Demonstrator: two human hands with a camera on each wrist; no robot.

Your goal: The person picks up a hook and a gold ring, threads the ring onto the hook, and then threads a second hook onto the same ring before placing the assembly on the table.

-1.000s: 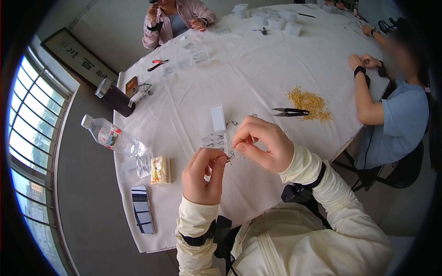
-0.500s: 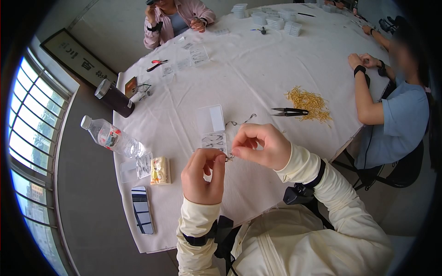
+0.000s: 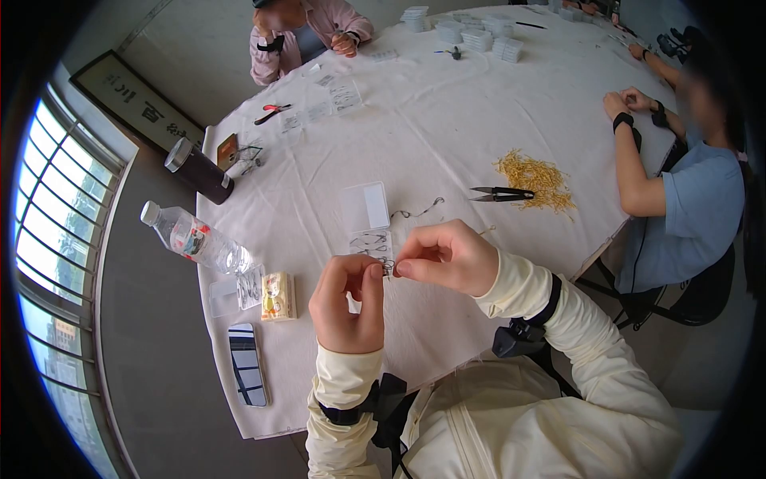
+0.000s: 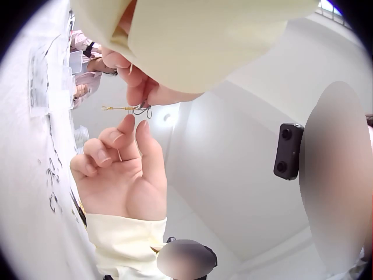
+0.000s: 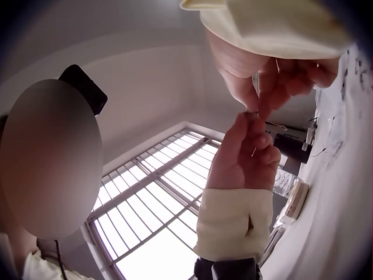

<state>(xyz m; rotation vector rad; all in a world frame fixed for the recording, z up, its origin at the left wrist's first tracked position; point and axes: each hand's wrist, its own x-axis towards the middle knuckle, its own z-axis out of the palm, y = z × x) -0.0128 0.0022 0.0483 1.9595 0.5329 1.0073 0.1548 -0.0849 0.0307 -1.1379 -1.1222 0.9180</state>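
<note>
My left hand pinches a small dark fish hook between thumb and index finger. A thin gold-coloured piece sticks out from the hook, clearest in the left wrist view. My right hand meets it from the other side, thumb and index fingertips right at the hook, other fingers loosely bent. In the right wrist view the fingertips of both hands cover most of the hook. Beyond the hands lies a clear plastic box with dark hooks in it. More hooks lie in a row on the cloth beside it.
On the white-clothed table are black snips at a pile of gold pieces. To the left stand a water bottle, a dark flask, a tissue pack and a phone. Other people sit around the table.
My right hand has moved left toward my left hand, and their fingertips now come close together. The row of hooks on the cloth shows more fully behind it.
</note>
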